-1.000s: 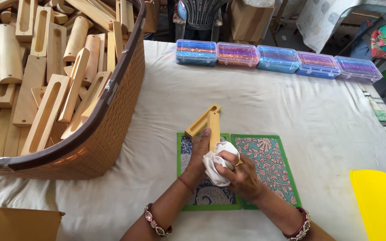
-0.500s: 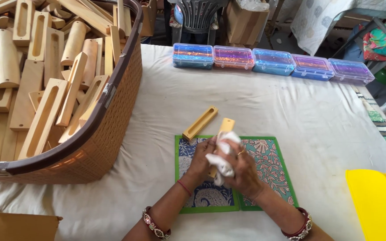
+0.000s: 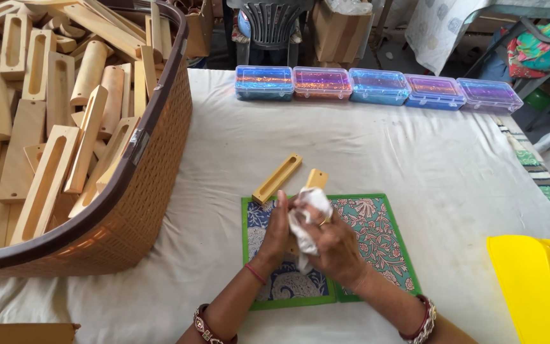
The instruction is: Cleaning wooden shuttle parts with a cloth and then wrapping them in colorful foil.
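My left hand [image 3: 276, 234] and my right hand [image 3: 333, 245] meet over a green-bordered patterned mat [image 3: 386, 242]. Together they hold a flat wooden piece [image 3: 316, 179] whose top end sticks out above the fingers. My right hand presses a crumpled white cloth [image 3: 305, 210] against that piece. A second wooden piece with a long slot [image 3: 277, 178] lies on the table just past the mat's far left corner, apart from both hands.
A large brown woven basket [image 3: 141, 210] full of several similar wooden pieces [image 3: 46, 127] fills the left. Several coloured plastic boxes [image 3: 377, 86] line the far table edge. A yellow object [image 3: 533, 286] sits at the near right. A chair and cartons stand behind the table.
The slotted piece that stood joined with the held one now lies alone on the table. My hands kept the other piece and rub it with the cloth, slightly nearer to me.
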